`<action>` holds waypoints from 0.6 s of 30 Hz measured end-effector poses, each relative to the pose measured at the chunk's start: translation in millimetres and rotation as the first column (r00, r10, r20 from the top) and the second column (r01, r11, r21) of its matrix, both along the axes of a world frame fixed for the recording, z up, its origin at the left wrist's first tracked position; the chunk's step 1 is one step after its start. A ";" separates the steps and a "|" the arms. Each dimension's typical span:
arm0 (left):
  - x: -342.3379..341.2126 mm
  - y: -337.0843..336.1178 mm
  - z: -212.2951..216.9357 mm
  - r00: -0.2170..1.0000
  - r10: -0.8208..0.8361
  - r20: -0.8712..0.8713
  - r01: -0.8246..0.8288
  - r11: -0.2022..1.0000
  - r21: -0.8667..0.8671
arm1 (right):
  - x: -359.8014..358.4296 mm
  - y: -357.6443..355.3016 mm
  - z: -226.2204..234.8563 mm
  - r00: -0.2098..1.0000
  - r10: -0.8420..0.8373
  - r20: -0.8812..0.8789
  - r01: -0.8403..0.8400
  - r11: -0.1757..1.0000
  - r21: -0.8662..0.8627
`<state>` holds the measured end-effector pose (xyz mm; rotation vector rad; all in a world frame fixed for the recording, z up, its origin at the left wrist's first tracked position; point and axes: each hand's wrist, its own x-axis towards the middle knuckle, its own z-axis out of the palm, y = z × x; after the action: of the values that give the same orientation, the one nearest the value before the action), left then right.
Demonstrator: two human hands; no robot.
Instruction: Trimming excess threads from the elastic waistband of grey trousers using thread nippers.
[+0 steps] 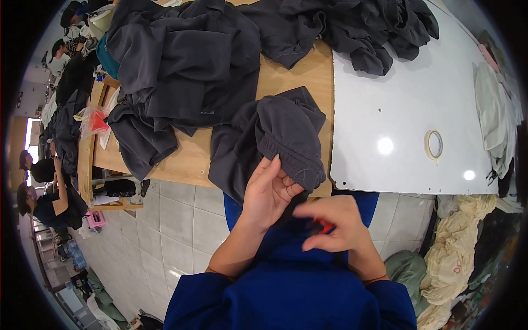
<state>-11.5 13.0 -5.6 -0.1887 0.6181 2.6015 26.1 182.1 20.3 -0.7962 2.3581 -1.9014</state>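
My left hand [265, 198] is closed on the gathered, elastic-looking edge of a dark grey garment [291, 124], its thumb on top and its fingers underneath. The rest of that garment lies on the wooden table's near edge. Just to the right, my right hand [341, 217] is partly smeared by motion. A small tool with red and dark parts [324, 224] sits in its curled fingers. The tool's tip is too blurred to make out. My right hand is apart from the garment's edge.
More dark grey garments [181, 66] are heaped on the wooden table [291, 77]. Others [374, 27] lie across the white board [396, 110] at the right, near a roll of tape [434, 144]. Cream cloth [456, 247] is piled at the lower right. People [47, 192] are at the far left.
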 end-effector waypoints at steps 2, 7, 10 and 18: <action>-0.6 -1.0 2.9 1.000 0.004 0.028 -0.003 1.000 -0.010 | 9.2 5.8 -9.7 0.966 -0.142 0.215 0.190 0.957 -0.219; 3.5 2.3 4.1 1.000 0.006 -0.014 -0.007 0.999 -0.045 | 2.6 5.2 -13.8 0.883 -0.466 0.051 0.469 0.882 -0.055; 5.9 2.6 6.5 0.999 -0.006 -0.038 0.002 0.995 -0.104 | -5.7 1.3 -6.3 0.818 -0.542 -0.189 0.557 0.830 0.031; 10.3 3.5 12.7 0.996 -0.052 -0.077 0.033 0.973 -0.228 | -8.6 4.4 -1.2 0.731 -0.523 -0.439 0.635 0.757 0.154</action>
<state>-1.1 16.6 7.1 -0.1380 0.9395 2.5035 17.5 186.5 19.2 -0.4279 3.3641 -1.5578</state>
